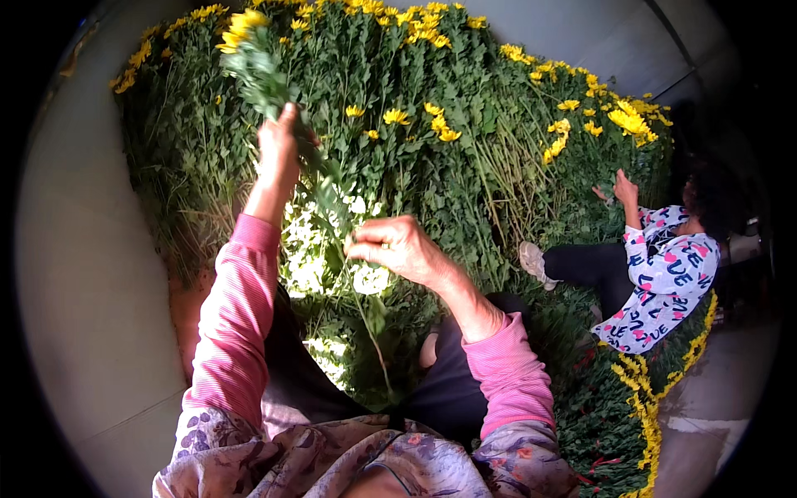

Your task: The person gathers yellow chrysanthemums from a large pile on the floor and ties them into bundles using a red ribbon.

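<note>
My left hand (278, 146) is closed around the upper stems of yellow chrysanthemums (252, 71), raised over the heap. Their blooms and leaves are blurred, so I cannot tell how many stems it holds. A long leafy stem (367, 320) trails down from there between my legs. Lower along it, my right hand (405, 246) pinches this stem with thumb and fingers. Beyond both hands lies a wide heap of cut chrysanthemums (405, 75), their yellow heads mostly along the far edge. Sunlit loose leaves (311, 249) cover the ground below my hands.
At the right a co-worker (666, 274) sits by the heap, hands among the stems. Bundled chrysanthemums (604, 423) with red ties lie at the lower right, behind that person. A pale floor (87, 249) runs along the left. Bare stalks (510, 174) stick out right of centre.
</note>
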`<state>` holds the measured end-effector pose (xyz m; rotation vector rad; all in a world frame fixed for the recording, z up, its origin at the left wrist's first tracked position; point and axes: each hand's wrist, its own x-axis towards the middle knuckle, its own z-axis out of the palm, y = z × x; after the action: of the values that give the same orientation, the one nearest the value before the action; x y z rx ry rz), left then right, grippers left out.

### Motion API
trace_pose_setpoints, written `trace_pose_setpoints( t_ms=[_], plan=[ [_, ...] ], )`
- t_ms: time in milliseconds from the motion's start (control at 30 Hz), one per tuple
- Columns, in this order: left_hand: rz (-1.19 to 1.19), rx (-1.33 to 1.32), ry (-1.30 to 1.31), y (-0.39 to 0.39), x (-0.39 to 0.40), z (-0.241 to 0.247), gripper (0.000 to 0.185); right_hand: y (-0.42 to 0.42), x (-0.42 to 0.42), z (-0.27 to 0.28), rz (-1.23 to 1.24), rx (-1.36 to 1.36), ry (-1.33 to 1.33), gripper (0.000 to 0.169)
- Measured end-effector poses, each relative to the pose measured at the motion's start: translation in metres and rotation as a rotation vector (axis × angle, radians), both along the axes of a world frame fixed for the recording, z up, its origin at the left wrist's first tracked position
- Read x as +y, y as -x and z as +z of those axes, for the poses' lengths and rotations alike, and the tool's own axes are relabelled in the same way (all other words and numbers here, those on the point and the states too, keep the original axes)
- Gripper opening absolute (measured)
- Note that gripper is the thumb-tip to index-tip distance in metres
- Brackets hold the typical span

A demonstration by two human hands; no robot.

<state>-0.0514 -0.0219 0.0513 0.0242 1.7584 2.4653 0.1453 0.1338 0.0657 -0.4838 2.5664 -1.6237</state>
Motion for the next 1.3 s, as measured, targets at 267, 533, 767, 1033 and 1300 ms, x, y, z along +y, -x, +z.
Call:
trace_pose_setpoints(
  t_ms=[267,533,767,1033,1300],
  plan=[
    [-0.163,-0.185,-0.023,-0.007,-0.073,0.007,0.021,0.02,0.025,-0.191,-0.525,-0.617,-0.193,0.043],
    [-0.441,-0.291,-0.158,-0.024,-0.04,0.004,0.022,0.103,0.015,-0.297,-1.002,-0.418,0.575,0.032],
    [-0.604,-0.303,-0.241,-0.022,-0.029,-0.002,0.019,0.124,0.025,-0.27,-0.923,-0.279,0.381,0.051],
    [-0.427,-0.219,-0.202,-0.041,-0.029,-0.005,0.033,0.121,0.001,-0.335,-0.944,-0.676,0.461,0.053],
    [-0.306,-0.205,-0.055,-0.035,-0.035,-0.009,0.03,0.083,-0.041,-0.198,-0.914,-0.308,0.731,0.015]
  ],
)
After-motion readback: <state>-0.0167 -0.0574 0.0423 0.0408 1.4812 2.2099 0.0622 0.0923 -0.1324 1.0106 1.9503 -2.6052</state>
